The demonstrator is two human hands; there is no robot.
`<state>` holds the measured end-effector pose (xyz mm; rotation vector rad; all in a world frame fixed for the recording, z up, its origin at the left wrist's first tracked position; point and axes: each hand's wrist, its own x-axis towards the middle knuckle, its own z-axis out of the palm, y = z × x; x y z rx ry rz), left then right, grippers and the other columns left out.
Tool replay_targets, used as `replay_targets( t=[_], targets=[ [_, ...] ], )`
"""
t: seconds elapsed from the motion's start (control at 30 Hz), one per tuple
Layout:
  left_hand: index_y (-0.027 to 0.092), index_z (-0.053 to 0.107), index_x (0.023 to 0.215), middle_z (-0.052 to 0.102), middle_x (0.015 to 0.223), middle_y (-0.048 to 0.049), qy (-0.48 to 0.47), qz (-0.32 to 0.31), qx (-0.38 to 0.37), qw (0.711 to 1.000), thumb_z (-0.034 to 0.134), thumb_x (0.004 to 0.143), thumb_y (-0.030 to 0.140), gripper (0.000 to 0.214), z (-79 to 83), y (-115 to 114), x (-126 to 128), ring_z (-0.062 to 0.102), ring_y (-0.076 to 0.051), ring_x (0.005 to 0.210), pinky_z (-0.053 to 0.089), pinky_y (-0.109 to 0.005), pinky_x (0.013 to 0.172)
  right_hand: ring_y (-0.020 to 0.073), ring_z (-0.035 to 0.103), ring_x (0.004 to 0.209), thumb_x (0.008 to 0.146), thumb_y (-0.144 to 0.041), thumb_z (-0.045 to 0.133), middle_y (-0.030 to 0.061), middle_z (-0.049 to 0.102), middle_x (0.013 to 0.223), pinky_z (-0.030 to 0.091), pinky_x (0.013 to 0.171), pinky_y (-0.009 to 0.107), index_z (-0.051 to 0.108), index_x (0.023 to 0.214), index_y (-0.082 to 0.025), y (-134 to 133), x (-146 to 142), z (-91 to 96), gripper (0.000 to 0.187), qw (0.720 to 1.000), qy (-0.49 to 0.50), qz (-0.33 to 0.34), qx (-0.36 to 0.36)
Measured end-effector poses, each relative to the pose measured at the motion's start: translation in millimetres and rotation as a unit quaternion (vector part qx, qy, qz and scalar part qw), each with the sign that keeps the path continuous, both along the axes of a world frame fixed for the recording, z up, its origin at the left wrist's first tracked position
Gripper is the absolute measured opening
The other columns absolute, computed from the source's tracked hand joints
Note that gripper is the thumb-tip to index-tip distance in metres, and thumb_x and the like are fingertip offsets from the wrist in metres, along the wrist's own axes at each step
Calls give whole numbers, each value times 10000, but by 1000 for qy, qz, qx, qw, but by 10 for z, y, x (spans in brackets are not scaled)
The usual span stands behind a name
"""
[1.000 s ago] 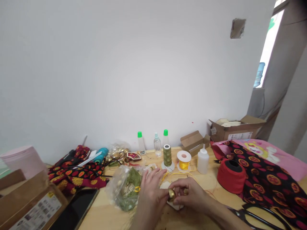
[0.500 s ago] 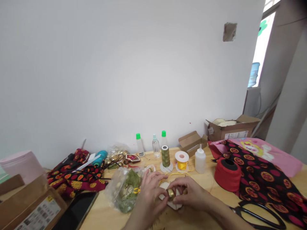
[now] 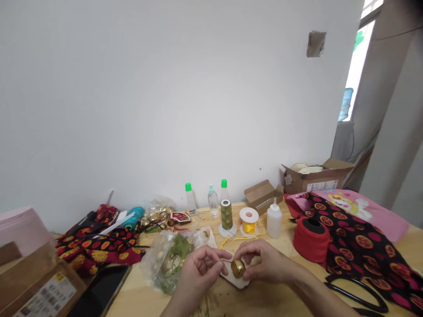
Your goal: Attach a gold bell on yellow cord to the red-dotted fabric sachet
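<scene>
My right hand (image 3: 264,262) grips a shiny gold bell (image 3: 238,268) between thumb and fingertips. Just left of the bell, my left hand (image 3: 205,266) has its thumb and fingers drawn together in a pinch; whatever is between them is too small to make out. A thin reddish line shows beside its fingertips. Beneath both hands lies a pale flat piece with a dark edge (image 3: 235,281), partly covered by the bell. Close to my left hand, a clear plastic bag (image 3: 153,259) holds green tassels (image 3: 178,251).
Behind the hands stand a green thread spool (image 3: 226,215), a yellow cord spool (image 3: 249,216) and a white squeeze bottle (image 3: 274,220). To the right are a red thread cone (image 3: 311,240), black-handled scissors (image 3: 357,293) and patterned cloth (image 3: 360,237). A phone (image 3: 99,290) and cardboard box (image 3: 42,281) lie left.
The bell has turned and shows more of its round side. My left hand has lowered, its raised fingers curling toward the thumb. The whole view has shifted slightly.
</scene>
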<state>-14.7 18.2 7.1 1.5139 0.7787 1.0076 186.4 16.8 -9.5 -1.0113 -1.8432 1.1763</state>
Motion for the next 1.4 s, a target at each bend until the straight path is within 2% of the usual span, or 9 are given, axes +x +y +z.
replay_targets(
  t=[0.17,0.3,0.47,0.6,0.77,0.97,1.1,1.27,1.4],
  targets=[
    [139,491,569,639,554,-22,-95,-31,-84,991,678,608,313,258,2,-19,55,567,-105,468,432,-219,501,120,469,681,550,-287,709,8,584,768,380,637,220,654,880,-175,-58,41,79,353,996,-53,67,39],
    [126,518,592,643,581,-27,-97,-37,-93,990,675,621,293,231,17,-40,59,573,-109,486,437,-223,504,97,460,629,585,-319,687,13,574,814,372,575,197,631,940,-187,-121,-41,152,383,995,-19,88,38],
    [122,528,608,649,601,-42,-89,-58,-83,991,656,648,272,201,5,-65,100,583,-117,512,450,-220,502,58,402,494,673,-323,612,-26,532,584,298,466,168,677,813,-150,-218,-172,183,232,995,39,82,-33],
    [122,537,615,642,641,-53,-67,-79,-75,992,643,660,264,183,-10,-93,174,586,-125,545,458,-236,533,55,422,468,598,-335,672,-11,571,554,308,458,171,683,677,-122,-316,-119,121,228,990,98,33,-100],
    [155,583,739,604,897,-60,-22,-59,11,998,656,629,199,139,-93,-104,238,563,-186,846,426,-282,755,61,478,466,620,-339,667,25,618,605,368,474,185,642,671,-106,-466,76,78,241,979,172,-14,-105],
    [227,529,1061,562,1091,-62,174,-64,138,973,658,563,144,521,-150,-188,351,478,-240,1007,293,-375,929,68,510,495,627,-297,678,9,605,582,384,505,190,609,659,-99,-421,106,4,212,965,245,-64,-71],
    [248,592,945,633,931,-7,249,-48,200,946,604,606,160,350,-141,-238,452,537,-214,881,84,-463,994,81,526,495,631,-286,673,3,601,564,391,497,199,618,662,-99,-298,-3,79,198,966,250,-18,-64],
    [203,616,737,645,833,-13,301,-12,221,928,532,669,215,108,-120,-245,448,537,-192,829,144,-445,984,72,522,476,566,-266,715,1,610,544,379,475,181,637,640,-95,-169,-26,258,202,965,239,70,-78],
    [242,620,827,642,910,7,310,-26,216,925,580,659,216,174,-102,-249,372,533,-187,909,116,-452,992,80,534,499,564,-279,715,10,623,555,400,521,202,639,615,-99,-133,43,226,201,959,264,67,-75]
  ],
)
